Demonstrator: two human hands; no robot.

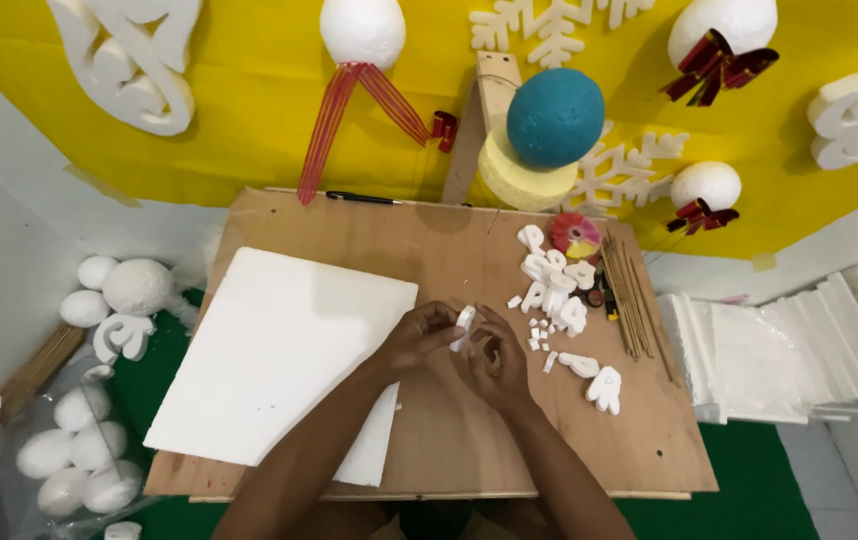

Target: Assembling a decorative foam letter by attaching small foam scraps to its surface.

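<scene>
**Small foam piece pinched over the board**

A small white foam piece [464, 326] is pinched between the fingertips of the left hand [417, 338] and the right hand [498, 360], above the brown wooden board [449, 450]. The piece looks brittle, so it can be snapped or dropped among the cut foam shapes [555, 290] if it is pressed too hard. At the left, white foam eggs [74, 465] are kept in a clear plastic bag [19, 420]; no other container is seen.
</scene>
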